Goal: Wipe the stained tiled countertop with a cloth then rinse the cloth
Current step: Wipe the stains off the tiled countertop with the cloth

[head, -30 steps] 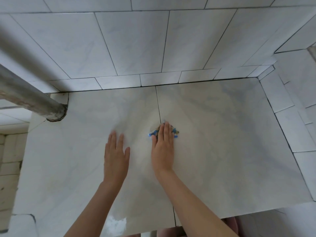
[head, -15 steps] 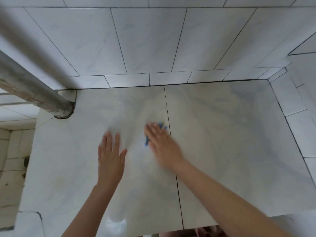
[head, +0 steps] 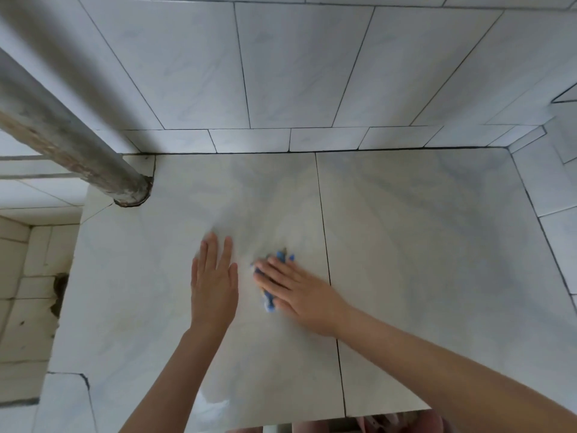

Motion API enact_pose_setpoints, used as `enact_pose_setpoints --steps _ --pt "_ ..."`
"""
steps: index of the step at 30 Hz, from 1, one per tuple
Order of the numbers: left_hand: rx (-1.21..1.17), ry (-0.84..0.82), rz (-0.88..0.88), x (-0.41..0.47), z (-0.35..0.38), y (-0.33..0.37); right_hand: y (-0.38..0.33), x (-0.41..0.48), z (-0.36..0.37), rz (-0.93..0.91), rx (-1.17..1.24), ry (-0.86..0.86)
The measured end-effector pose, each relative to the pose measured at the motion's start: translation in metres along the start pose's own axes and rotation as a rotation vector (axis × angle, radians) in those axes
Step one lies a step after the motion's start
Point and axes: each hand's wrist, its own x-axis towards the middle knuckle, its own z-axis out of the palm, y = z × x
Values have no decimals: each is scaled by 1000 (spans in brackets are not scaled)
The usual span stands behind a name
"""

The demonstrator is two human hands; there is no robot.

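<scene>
Countertop: The countertop (head: 421,260) was made of two big pale tiles with grey swirls. A thin dark line (head: 326,245) ran between them from back to front.
Cloth: The blue cloth (head: 269,300) lay on the left big tile, just beside the dark line and under the right hand. Only small blue bits peeked out past the fingertips and below the fingers on the side toward the left hand.
Right hand: The right hand (head: 299,289) lay flat on top of the cloth and pressed it onto the tile. Its fingers were straight and a little spread. They pointed to the back and to the left. The hand looked a bit blurry.
Left hand: The left hand (head: 214,285) lay flat on the bare tile, near the cloth, with a small gap between them. Its fingers were straight and close together, and the thumb stuck out to the side.
Pipe: A fat grey pipe (head: 71,142) with rusty marks went down into the back left corner of the countertop.
Wall: White wall tiles (head: 296,67) with dark lines stood behind the countertop and along its right side.
Shiny spot: A bright shiny patch (head: 215,401) showed near the front edge, close to the left arm.
</scene>
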Motion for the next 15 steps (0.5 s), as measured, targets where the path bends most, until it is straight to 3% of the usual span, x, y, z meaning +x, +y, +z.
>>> enact_pose_setpoints --steps 2,4,8,11,15 --pt "-16 -6 -14 1 1 2 8 -17 -1 -79 -17 -16" --pt "-29 0 -19 1 -1 5 40 -16 -9 -36 -49 -47" --pt "-28 -26 1 -2 -3 5 118 -4 -45 501 154 87" --pt "-6 -67 14 -3 -4 1 115 10 -55 712 298 208" --pt "24 -125 34 -1 -5 -3 36 20 -21 516 144 177"
